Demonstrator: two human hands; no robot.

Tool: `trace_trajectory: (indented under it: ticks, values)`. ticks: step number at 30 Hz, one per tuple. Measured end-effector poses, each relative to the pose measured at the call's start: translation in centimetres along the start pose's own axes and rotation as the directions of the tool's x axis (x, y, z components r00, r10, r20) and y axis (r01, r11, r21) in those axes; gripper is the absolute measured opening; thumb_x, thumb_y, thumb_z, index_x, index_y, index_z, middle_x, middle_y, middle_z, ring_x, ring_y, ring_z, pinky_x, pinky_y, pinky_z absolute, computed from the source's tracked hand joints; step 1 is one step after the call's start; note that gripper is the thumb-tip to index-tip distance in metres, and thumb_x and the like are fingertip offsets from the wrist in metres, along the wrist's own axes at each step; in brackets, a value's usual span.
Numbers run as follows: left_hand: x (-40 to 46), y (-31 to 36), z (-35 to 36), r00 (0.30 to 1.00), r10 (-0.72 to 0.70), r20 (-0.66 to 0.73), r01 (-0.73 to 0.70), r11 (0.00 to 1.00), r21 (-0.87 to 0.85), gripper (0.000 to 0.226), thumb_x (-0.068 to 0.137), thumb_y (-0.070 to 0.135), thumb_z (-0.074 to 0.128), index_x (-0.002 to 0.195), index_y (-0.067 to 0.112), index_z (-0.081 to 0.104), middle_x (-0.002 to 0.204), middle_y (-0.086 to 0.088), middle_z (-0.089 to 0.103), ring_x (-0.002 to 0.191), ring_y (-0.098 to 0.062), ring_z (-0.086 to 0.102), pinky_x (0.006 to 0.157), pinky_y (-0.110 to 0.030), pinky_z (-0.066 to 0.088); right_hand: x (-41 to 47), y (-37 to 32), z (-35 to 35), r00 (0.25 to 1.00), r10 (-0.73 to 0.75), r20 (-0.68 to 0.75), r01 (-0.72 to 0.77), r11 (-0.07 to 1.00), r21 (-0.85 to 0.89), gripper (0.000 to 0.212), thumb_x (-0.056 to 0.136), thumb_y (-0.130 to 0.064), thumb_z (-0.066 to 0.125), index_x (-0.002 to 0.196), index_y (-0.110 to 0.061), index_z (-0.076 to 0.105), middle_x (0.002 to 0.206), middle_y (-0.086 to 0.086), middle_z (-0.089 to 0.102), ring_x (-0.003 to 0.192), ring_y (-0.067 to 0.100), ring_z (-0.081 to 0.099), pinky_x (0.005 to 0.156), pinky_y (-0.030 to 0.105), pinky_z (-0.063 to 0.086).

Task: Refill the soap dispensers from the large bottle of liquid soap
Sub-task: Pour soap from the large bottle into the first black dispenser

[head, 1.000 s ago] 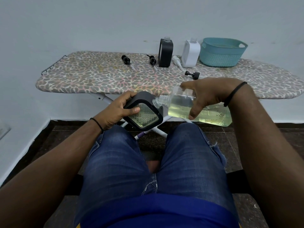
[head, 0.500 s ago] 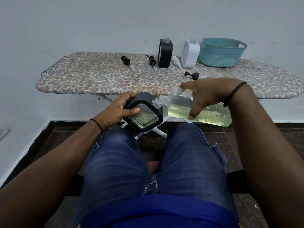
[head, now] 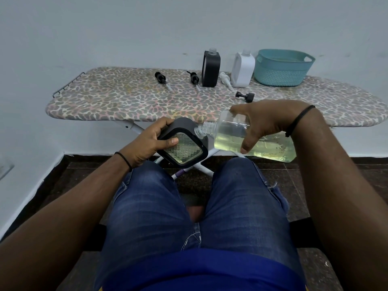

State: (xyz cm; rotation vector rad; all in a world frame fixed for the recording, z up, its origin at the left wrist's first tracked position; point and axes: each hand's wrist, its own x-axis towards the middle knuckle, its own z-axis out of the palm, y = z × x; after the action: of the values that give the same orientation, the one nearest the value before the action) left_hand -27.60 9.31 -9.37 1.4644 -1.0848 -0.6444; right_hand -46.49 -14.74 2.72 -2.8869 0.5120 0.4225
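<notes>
My left hand grips a black-framed soap dispenser with a clear textured face, tilted over my knees. My right hand holds the large clear bottle of pale yellow liquid soap on its side, its open threaded neck against the dispenser's clear neck. On the ironing board behind stand a second black dispenser and a white dispenser, both uncapped.
Two black pump heads, a white pump and a black cap lie on the board. A teal basket sits at its back right. The board's legs cross just beyond my knees.
Hardly anything has moved. Both hands keep the bottle's neck at the dispenser's opening in the same pose.
</notes>
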Motion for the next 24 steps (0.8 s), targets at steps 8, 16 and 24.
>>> trace_trajectory:
  ticks: [8,16,24]
  values:
    - [-0.1,0.1,0.0,0.999,-0.003,-0.032,0.002,0.999,-0.043,0.039,0.088,0.016,0.067,0.124,0.010,0.055,0.115,-0.006,0.061,0.106,-0.012,0.061,0.086,-0.023,0.053,0.0,0.1,-0.1,0.999,-0.035,-0.037,0.036,0.999,0.031,0.107,0.044,-0.053,0.092,0.135,-0.042,0.036,0.089,-0.019,0.047,0.097,0.023,0.055,0.089,0.044,0.051]
    - [-0.3,0.6,0.2,0.997,0.013,-0.082,-0.024,0.990,-0.137,0.032,0.088,0.017,0.065,0.119,0.017,0.058,0.112,0.002,0.064,0.107,-0.013,0.060,0.092,-0.028,0.052,-0.2,0.4,-0.3,0.986,-0.102,-0.128,0.121,0.982,0.146,0.116,0.042,-0.055,0.092,0.141,-0.038,0.034,0.095,-0.018,0.051,0.091,0.014,0.055,0.079,0.033,0.045]
    - [-0.3,1.5,0.4,0.992,0.034,-0.120,-0.064,0.965,-0.256,0.033,0.089,0.012,0.061,0.122,0.015,0.058,0.115,0.000,0.064,0.110,-0.014,0.061,0.094,-0.026,0.052,-0.4,0.2,-0.3,0.943,-0.189,-0.272,0.257,0.936,0.239,0.095,0.049,-0.055,0.092,0.127,-0.042,0.039,0.097,-0.011,0.065,0.085,0.006,0.062,0.076,0.026,0.052]
